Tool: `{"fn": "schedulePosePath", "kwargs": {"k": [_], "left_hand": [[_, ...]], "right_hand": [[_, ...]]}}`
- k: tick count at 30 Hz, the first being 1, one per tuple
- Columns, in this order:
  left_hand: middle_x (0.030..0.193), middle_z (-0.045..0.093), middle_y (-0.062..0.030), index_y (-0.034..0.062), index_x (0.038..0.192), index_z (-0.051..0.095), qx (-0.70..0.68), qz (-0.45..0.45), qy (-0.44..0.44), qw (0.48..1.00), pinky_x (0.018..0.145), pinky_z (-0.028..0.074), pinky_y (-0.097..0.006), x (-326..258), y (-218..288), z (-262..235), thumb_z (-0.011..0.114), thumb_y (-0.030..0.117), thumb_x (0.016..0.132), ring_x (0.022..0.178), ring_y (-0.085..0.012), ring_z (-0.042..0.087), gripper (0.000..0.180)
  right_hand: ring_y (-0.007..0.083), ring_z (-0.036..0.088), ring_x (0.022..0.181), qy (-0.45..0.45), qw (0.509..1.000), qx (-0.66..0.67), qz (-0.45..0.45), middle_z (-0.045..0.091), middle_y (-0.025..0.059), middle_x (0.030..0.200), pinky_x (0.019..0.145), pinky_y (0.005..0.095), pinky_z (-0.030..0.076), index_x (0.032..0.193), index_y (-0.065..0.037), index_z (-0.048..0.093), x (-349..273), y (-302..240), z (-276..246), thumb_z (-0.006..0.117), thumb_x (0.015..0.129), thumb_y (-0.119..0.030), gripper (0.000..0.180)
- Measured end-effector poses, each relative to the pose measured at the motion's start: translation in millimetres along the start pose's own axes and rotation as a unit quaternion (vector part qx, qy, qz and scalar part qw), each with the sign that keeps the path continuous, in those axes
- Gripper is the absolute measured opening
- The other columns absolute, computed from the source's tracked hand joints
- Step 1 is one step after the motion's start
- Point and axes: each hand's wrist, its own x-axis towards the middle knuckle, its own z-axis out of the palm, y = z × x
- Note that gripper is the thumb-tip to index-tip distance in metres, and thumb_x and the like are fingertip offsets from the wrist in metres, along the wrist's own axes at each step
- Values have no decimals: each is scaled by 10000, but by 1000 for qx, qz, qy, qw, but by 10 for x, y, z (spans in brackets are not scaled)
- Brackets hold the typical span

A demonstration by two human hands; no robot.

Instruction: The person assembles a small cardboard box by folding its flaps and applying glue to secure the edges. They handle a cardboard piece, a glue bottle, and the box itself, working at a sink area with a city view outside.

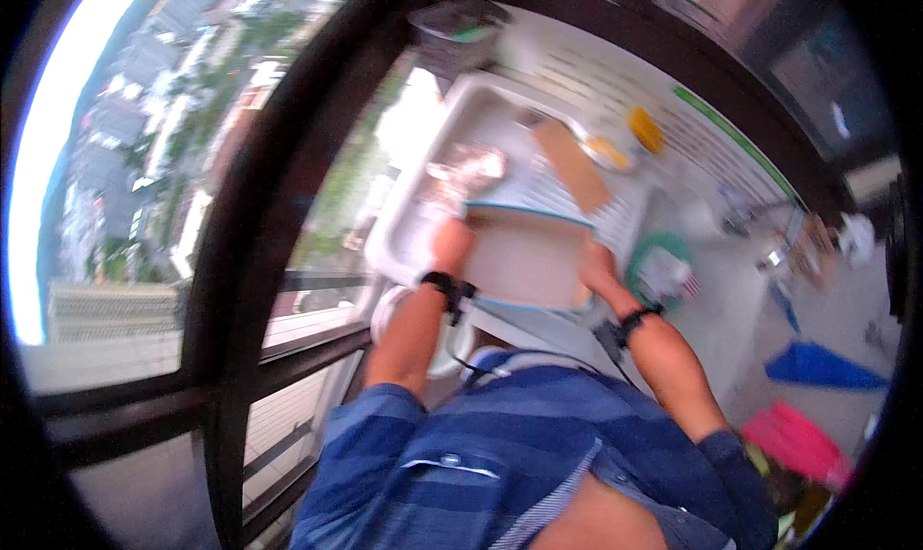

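Between my hands is a shallow rectangular beige tray (529, 257) with a blue edge, slightly blurred. My left hand (454, 245) grips its left side, and my right hand (598, 266) closes on its right side. Most of the fingers are hidden at the tray's edges. The tray is over the near part of a white sink (387, 233). Beyond my left hand, a crumpled, shiny, clear-looking wrap (471, 170) lies in the sink. A flat brown strip (572, 165) rests beyond the tray, near my right hand.
Right of the tray sits a green round basin (639, 252) with pale things inside. A yellow object (645, 130) stands at the back, and a grey bin (460, 40) in the far corner. Dark window frames (226, 262) border the left. Blue (822, 367) and pink (796, 442) items lie at right.
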Motion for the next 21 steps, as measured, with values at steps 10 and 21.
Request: {"fn": "schedulePosePath", "kwargs": {"k": [10,21], "left_hand": [[1042,665,-283,-76,1132,592,-148,33,-93,984,871,516,-456,-86,82,-401,703,313,740,985,-423,648,563],[1222,613,-243,-24,1274,550,-219,165,-35,961,949,481,-420,-710,786,-725,604,184,894,1091,-363,613,436]], "right_hand": [[441,659,937,-31,996,46,71,671,294,948,841,485,532,886,29,692,-178,-190,-275,596,736,-148,250],[438,655,966,-52,995,52,70,655,321,1006,855,493,523,992,80,649,-165,-120,-203,590,791,-216,362]]}}
